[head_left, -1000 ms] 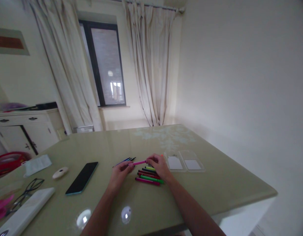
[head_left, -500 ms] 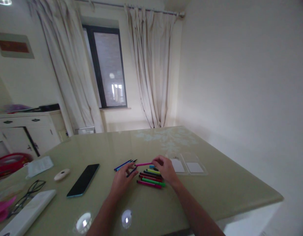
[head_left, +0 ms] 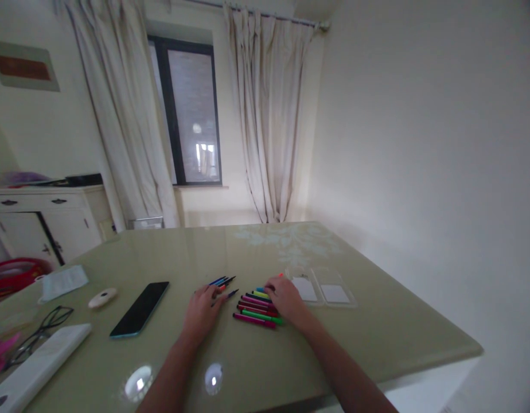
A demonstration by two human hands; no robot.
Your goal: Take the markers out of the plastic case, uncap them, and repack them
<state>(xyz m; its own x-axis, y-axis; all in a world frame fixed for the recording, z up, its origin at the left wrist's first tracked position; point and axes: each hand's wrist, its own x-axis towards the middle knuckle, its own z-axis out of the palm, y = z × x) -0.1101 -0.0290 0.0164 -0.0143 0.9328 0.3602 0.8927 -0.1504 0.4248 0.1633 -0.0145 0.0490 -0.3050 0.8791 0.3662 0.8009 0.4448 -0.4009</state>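
My left hand [head_left: 200, 312] rests low over the table, fingers curled around a dark marker pen [head_left: 231, 293] whose tip points right. Just beyond those fingers lie several blue and dark pens [head_left: 222, 280], with a bit of orange among them. A row of capped marker pens [head_left: 254, 314] in magenta, green, red, pink and yellow lies between my hands. My right hand [head_left: 286, 298] is closed at the far right end of that row, by the blue and yellow pens; its fingertips are partly hidden. A small orange-red piece [head_left: 281, 275] shows behind its knuckles.
Right of my right hand lies an open clear plastic case [head_left: 334, 293] with white cards. To the left are a phone [head_left: 140, 310], a round white object [head_left: 102, 298], a face mask [head_left: 63, 283], glasses [head_left: 54, 321] and a long white object [head_left: 41, 367].
The pink marker that was held between both hands now lies in the row. My left hand has drawn slightly left with the dark pen, and my right hand has lowered onto the row's end.
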